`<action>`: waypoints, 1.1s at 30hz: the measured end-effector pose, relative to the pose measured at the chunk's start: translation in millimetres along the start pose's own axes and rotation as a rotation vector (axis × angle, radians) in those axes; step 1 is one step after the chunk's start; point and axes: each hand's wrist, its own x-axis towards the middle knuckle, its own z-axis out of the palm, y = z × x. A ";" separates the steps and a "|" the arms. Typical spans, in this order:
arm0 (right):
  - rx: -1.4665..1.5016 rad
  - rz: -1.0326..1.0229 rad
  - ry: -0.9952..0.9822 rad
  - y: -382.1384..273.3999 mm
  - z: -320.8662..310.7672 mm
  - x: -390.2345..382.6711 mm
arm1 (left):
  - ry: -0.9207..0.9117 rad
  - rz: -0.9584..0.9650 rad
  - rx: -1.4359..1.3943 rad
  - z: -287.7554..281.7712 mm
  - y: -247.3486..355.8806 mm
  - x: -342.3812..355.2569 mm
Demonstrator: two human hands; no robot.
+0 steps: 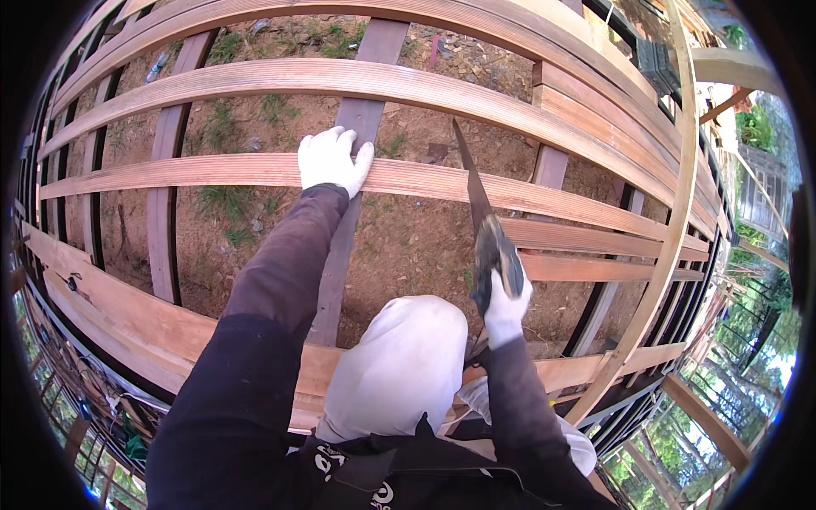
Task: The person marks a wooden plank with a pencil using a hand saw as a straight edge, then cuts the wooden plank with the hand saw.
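My left hand [334, 160], in a white glove, is closed over a grooved wooden board [229, 170] that runs from left to right across darker joists [340, 246]. To its right, my right hand [510, 299], also gloved, grips the dark handle of a hand saw [478, 194]. The saw's narrowing blade points away from me and crosses the same board, its tip beyond the board's far edge. Whether the teeth have cut into the wood cannot be made out.
More grooved boards [340, 78] lie farther away, with stacked planks at the right. A long pale timber [650, 297] slants across the right side. Bare soil [399, 263] shows below the open frame. My knee [399, 357] is near the front plank [161, 319].
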 end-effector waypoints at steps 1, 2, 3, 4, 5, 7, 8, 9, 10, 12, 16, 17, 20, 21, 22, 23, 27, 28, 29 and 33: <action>-0.035 0.022 0.040 4.4 14.5 43.5 | 0.000 0.015 -0.035 7.1 14.9 0.5; -0.029 0.072 0.060 7.3 25.0 85.4 | -0.004 0.019 -0.054 13.6 27.9 4.1; 0.038 0.163 0.051 6.9 27.5 113.8 | -0.016 0.015 -0.062 19.7 37.6 3.0; 0.122 0.250 0.030 5.6 29.0 121.8 | -0.033 0.020 -0.059 22.6 33.7 -4.5; 0.202 0.318 -0.034 -7.7 39.5 105.5 | -0.042 0.010 -0.024 20.5 13.6 -13.6; 0.055 0.167 -0.053 0.1 17.7 20.6 | -0.005 -0.027 0.019 16.4 -6.7 -1.4; -0.002 0.117 -0.073 -9.3 6.3 -27.8 | -0.016 -0.034 0.034 4.8 -22.6 -8.7; -0.016 0.092 -0.094 -24.9 -6.1 -69.3 | -0.024 -0.042 0.051 -7.5 -39.0 -15.3; 0.014 0.056 -0.101 -46.9 -27.9 -99.7 | -0.017 -0.043 0.033 -18.1 -37.6 -10.6; 0.028 -0.080 -0.064 -32.7 -51.2 -92.3 | -0.018 -0.038 0.002 -14.1 -13.6 -1.7; -0.012 0.043 0.065 2.4 22.7 81.3 | -0.050 -0.015 -0.113 1.7 18.6 5.6; 0.010 0.120 0.058 -1.3 32.1 116.2 | -0.066 -0.002 -0.126 5.2 25.7 4.8; 0.030 0.203 0.037 -3.4 37.9 99.8 | -0.143 -0.055 -0.098 0.5 17.3 -1.1; -0.020 0.150 0.010 1.7 22.4 59.2 | -0.104 -0.042 -0.099 4.9 6.0 -4.9; -0.051 0.099 -0.023 8.9 10.2 17.0 | -0.051 -0.043 -0.042 3.9 -7.0 -4.7; -0.097 0.031 -0.036 6.2 -10.3 -22.5 | -0.021 -0.039 0.005 0.4 -16.4 -12.1; 0.001 -0.018 -0.116 -51.9 -53.4 -101.3 | -0.003 -0.014 -0.004 -6.2 -11.3 -4.3; 0.087 0.037 -0.059 -42.2 -33.5 -70.2 | -0.020 -0.027 -0.005 -10.9 -6.7 -2.6; 0.057 0.017 -0.042 -26.9 -3.3 -28.6 | -0.029 -0.047 0.006 -16.3 -9.7 -1.6; -0.206 -0.002 0.023 -31.5 42.8 137.3 | 0.026 0.030 -0.056 23.8 33.8 0.9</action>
